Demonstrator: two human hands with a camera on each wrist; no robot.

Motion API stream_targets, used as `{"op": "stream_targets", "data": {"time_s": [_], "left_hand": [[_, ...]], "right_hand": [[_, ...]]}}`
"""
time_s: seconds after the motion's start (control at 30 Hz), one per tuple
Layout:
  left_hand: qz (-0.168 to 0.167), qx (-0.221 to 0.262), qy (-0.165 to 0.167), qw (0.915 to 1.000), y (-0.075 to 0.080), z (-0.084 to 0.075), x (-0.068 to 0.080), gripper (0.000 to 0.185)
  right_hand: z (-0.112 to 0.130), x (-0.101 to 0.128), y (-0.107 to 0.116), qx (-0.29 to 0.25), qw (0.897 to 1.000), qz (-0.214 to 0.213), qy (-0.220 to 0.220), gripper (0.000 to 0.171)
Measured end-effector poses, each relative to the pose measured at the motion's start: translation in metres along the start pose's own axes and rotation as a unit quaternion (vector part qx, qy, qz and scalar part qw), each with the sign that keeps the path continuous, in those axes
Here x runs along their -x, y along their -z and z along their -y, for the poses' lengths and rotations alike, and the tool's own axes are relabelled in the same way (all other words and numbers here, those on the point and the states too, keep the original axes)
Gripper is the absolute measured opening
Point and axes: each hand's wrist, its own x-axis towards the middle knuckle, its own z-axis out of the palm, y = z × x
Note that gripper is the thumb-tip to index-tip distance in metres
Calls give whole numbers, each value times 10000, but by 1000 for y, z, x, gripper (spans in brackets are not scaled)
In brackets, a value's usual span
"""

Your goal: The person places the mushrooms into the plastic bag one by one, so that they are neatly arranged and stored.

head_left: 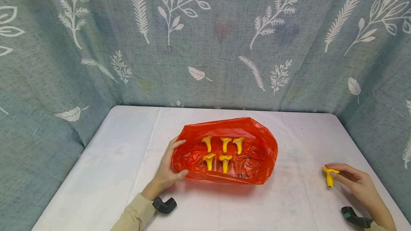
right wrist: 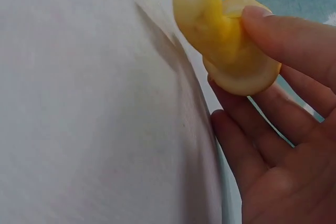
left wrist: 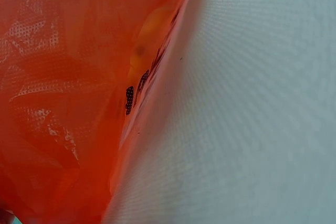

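Observation:
In the head view a red plastic bag lies opened wide on the table, with several yellow chanterelle mushrooms in two rows inside it. My left hand grips the bag's left end, thumb at the front rim and fingers at the back. Far to the right, my right hand pinches another yellow chanterelle mushroom by its cap between thumb and fingers. Up close in the right wrist view, that mushroom has its stem pointing up and away from the palm. Red bag plastic fills the left wrist view's left side.
A white cloth covers the table. Grey-blue curtains with white leaf prints stand behind it and at both sides. Each wrist carries a black device.

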Motion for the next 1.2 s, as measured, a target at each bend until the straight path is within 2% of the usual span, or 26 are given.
{"op": "stream_targets", "data": {"time_s": [0.03, 0.33, 0.77, 1.2], "left_hand": [[9, 18, 21, 10000, 1, -6, -2, 78], [-4, -7, -36, 10000, 2, -7, -3, 85], [-38, -13, -142, 9999, 0, -8, -5, 84], [-14, -46, -41, 10000, 0, -7, -4, 81]], "right_hand": [[1, 0, -1, -41, 10000, 15, 12, 32], [6, -3, -6, -102, 9999, 5, 40, 31], [16, -2, -14, -186, 9998, 51, 36, 33], [30, -8, -30, -572, 9968, 44, 554, 27]]}}
